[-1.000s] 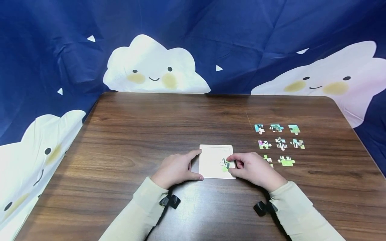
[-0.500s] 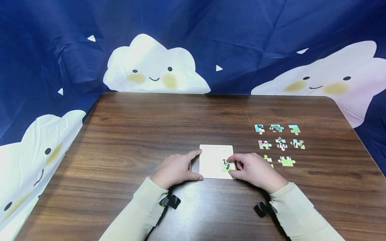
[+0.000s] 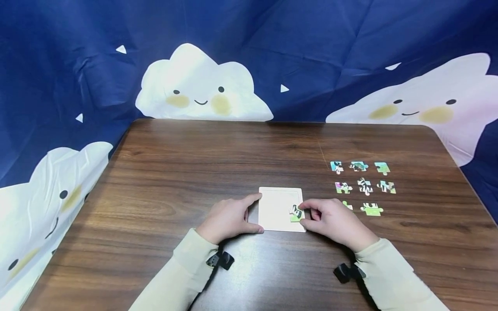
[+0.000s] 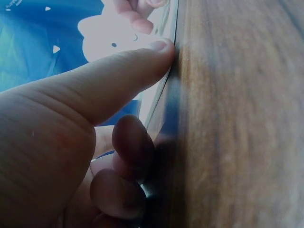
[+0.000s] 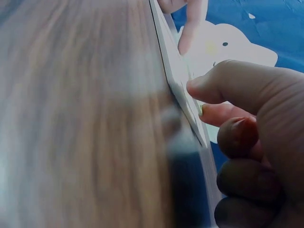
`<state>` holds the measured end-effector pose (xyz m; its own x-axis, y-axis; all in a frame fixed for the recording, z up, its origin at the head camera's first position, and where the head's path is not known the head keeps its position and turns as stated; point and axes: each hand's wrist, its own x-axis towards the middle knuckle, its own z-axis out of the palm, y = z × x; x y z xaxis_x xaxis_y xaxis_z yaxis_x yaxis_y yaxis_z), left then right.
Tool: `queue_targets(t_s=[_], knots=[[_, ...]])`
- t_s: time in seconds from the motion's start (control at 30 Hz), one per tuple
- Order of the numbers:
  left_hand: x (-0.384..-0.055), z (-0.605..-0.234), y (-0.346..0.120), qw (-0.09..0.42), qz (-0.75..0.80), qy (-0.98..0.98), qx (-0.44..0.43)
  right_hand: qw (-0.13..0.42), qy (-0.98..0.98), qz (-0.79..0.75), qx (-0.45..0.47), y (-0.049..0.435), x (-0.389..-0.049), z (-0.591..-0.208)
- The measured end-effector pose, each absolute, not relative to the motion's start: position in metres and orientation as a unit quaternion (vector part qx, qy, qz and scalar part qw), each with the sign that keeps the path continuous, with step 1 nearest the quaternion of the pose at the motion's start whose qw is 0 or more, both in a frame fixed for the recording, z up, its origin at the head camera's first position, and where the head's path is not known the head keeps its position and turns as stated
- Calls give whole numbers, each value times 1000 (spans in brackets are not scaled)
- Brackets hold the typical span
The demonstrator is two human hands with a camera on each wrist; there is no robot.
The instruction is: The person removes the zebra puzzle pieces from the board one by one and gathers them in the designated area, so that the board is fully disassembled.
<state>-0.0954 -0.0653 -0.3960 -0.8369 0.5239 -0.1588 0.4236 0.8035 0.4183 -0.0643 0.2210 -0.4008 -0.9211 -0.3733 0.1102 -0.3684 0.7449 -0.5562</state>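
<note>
A pale square puzzle board (image 3: 274, 209) lies flat on the table. My left hand (image 3: 228, 218) rests at its left side, with thumb and index finger spread apart and their tips touching the edge near the corners. In the left wrist view the thumb (image 4: 128, 71) is straight against the board's edge. My right hand (image 3: 337, 221) pinches a jigsaw piece (image 3: 295, 218), green with a black-and-white animal part, between thumb and index finger at the board's lower right. The right wrist view shows the right thumb (image 5: 228, 84) at the board's edge; its other fingers are curled.
Several loose jigsaw pieces (image 3: 365, 186) lie in rows to the right of the board, one partly hidden behind the right hand. The brown wooden table (image 3: 186, 160) meets a blue curtain (image 3: 303, 43) with cloud and star faces.
My right hand has slid the jigsaw piece slightly right, toward the board's right edge. The left hand stays at the board's left side. The whole head view has shifted a little.
</note>
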Motion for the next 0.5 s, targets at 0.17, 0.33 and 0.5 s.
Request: queue_targets(t_s=[0.17,0.33,0.5], knots=[[-96,-396,-66,139,194,938,252,-8,931,-309,-193,233,-63,-401],[-96,-394,-66,141,194,938,252,-29,925,-326,-191,245,-60,-403],[-97,-393,-66,145,197,936,251,-43,923,-339,-178,256,-54,-403]])
